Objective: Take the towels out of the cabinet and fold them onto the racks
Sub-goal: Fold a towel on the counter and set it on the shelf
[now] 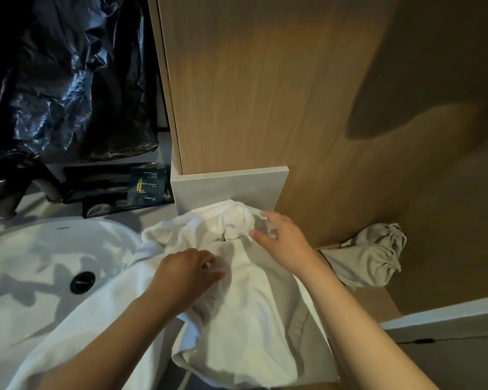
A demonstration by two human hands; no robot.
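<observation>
A: Where's the towel (237, 305) rn?
B: Out on the counter (154, 213), heaped btw the sink (26, 249) and the wood panel (251, 94). One end spills over the sink rim, and the near end hangs off the counter's front edge. No rack in view.
A: Hands?
B: Left hand (186, 273) has its fingers curled into a fold mid-heap, pinching cloth. Right hand (282, 237) is at the far hump w/ the thumb touching cloth, but the fingertips are blurred. Can't tell if it has hold or is just brushing.
A: How'll it handle?
B: Soft and floppy, prob. light but bulky. No stiffness, so it'll sag wherever it's not held. Not slippery, not fragile. It's crumpled w/ layers overlapping, so a mid-heap grab just lifts a lump. Better to find a hem, take two corners of one short edge, lift & let it hang flat before folding.
A: Anything in the way?
B: Sink's the main risk. It may be wet near the drain (82, 282), and the draped end could drag thru it. White ledge (228, 184) sits right behind the heap, touching it. Grey pouch (369, 257) lies to the right, near the right forearm, and could get swept. Dark sachet (147, 187) and black bag (68, 80) are back-left, apart from the towel.
</observation>
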